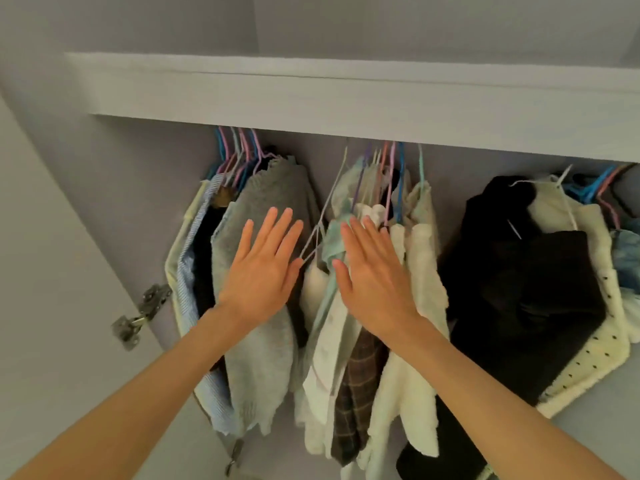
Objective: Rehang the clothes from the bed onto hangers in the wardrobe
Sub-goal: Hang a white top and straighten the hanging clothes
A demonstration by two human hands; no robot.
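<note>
Both flat, empty palms, left hand [263, 268] and right hand [375, 271], are parting hung clothes below the white wardrobe shelf [346, 109], flanking a bare thin wire hanger [317, 233]; many garments are hanging already, though the bed is lying out of view.

Rail carrying the hangers [242, 147] hidden behind the shelf board [346, 109]; hook tops out of sight. Brown garment [221, 195] mostly buried between the striped shirt [187, 271] and grey sweater [270, 202]. Blue tie-dye garment [628, 254] cut by right edge. Both forearms cropped at bottom edge. Lower hinge [235, 455] blurred, shape unclear.
</note>
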